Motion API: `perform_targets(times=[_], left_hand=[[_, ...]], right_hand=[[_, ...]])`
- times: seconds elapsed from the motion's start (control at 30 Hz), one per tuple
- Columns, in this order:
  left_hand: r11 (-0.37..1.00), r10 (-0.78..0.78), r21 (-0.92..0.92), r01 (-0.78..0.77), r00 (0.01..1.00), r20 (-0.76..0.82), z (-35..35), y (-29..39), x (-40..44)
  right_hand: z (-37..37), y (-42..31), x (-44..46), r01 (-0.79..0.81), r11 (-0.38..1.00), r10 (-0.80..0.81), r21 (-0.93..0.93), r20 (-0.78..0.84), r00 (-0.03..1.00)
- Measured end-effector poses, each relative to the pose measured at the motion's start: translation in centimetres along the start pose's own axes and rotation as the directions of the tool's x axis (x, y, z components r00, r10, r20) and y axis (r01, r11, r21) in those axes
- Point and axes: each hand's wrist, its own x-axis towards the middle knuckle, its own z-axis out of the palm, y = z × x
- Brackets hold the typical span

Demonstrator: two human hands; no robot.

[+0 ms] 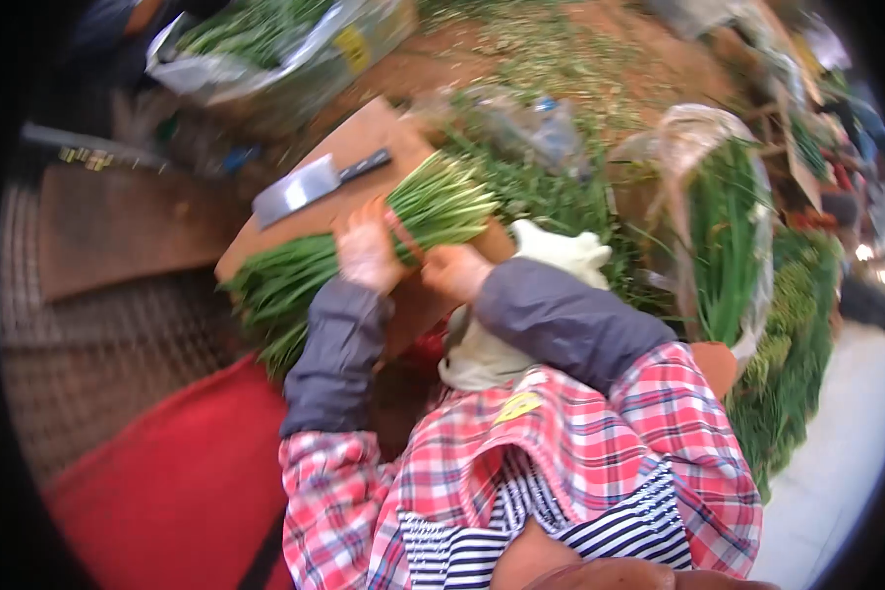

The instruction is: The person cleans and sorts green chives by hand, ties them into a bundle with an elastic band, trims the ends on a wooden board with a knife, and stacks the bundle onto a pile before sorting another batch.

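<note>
A thick bunch of long green chives [442, 208] lies across a brown board [369, 128], pale cut ends toward the upper right. My left hand [367, 246] presses over the bunch near its middle, fingers closed around it. Around the stems runs a thin reddish band [403, 236]. At the near side of the bunch, my right hand [455, 272] is closed with its fingertips on the band's end. Beyond my left hand, a cleaver [300, 190] with a black handle rests on the board. Dark sleeve covers reach to both my wrists.
A plastic-lined sack [285, 74] of greens stands at the upper left. On the right is another clear bag [728, 236] of long green stems, beside heaped greens [782, 334]. A pale cloth or glove [560, 251] lies near my right forearm. Red fabric [177, 472] spreads at lower left.
</note>
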Motion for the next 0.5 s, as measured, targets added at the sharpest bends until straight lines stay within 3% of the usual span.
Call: perform_targets(times=[0.07, 0.13, 0.17, 0.2, 0.23, 0.27, 0.3, 0.37, 0.4, 0.43, 0.47, 0.5], left_hand=[[0.999, -0.020, 0.035, 0.022, 0.998, -0.053, 0.6, -0.1, -0.3], [0.997, -0.054, 0.059, 0.058, 0.997, -0.056, 0.3, -0.1, -0.6], [0.996, -0.065, 0.064, 0.069, 0.997, -0.051, 0.1, 0.2, -0.9], [0.995, -0.039, 0.090, 0.045, 0.997, -0.066, -0.5, 0.5, -1.7], [0.993, -0.004, 0.120, 0.014, 0.996, -0.086, -1.6, 1.2, -2.7], [0.988, 0.041, 0.153, -0.023, 0.993, -0.112, -2.9, 1.9, -3.6], [0.997, 0.064, -0.018, -0.069, 0.979, -0.192, -4.2, 3.1, -5.3], [0.889, 0.058, -0.421, -0.180, 0.956, -0.288, -2.5, 4.5, -9.4], [0.715, 0.058, -0.693, -0.092, 0.996, -0.073, -0.7, 4.6, -11.3], [0.415, -0.003, -0.864, 0.285, 0.950, 0.312, 0.9, 5.2, -12.6], [-0.206, 0.017, -0.848, 0.488, 0.868, 0.496, 1.6, 6.0, -12.8], [-0.466, 0.003, -0.765, 0.445, 0.865, 0.501, 3.3, 5.8, -13.1]], right_hand=[[-2.1, -1.7, -0.3, -0.155, 0.965, 0.116, 0.211, 0.187, 0.975], [-5.3, -6.8, -1.8, -0.153, 0.981, 0.119, 0.119, 0.252, 0.960], [-6.1, -5.8, -0.5, 0.086, 0.984, -0.105, 0.159, 0.115, 0.988], [-6.5, -5.1, 1.2, 0.322, 0.932, -0.321, 0.165, -0.036, 0.946], [-7.6, -6.9, 1.8, 0.455, 0.881, -0.466, -0.133, -0.066, 0.882], [-8.9, -8.8, 2.4, 0.531, 0.732, -0.608, -0.426, -0.058, 0.792], [-8.7, -9.4, 4.2, 0.505, 0.715, -0.592, -0.483, -0.033, 0.806], [-7.2, -10.7, 8.1, 0.431, 0.625, -0.567, -0.651, 0.002, 0.824], [-6.5, -11.0, 10.0, 0.359, 0.590, -0.413, -0.723, 0.112, 0.904], [-6.1, -12.5, 10.2, 0.327, 0.539, -0.262, -0.777, 0.214, 0.941], [-5.2, -12.1, 10.4, 0.333, 0.531, -0.315, -0.779, 0.184, 0.931], [-3.5, -9.6, 11.7, 0.361, 0.487, -0.514, -0.795, 0.074, 0.855]])
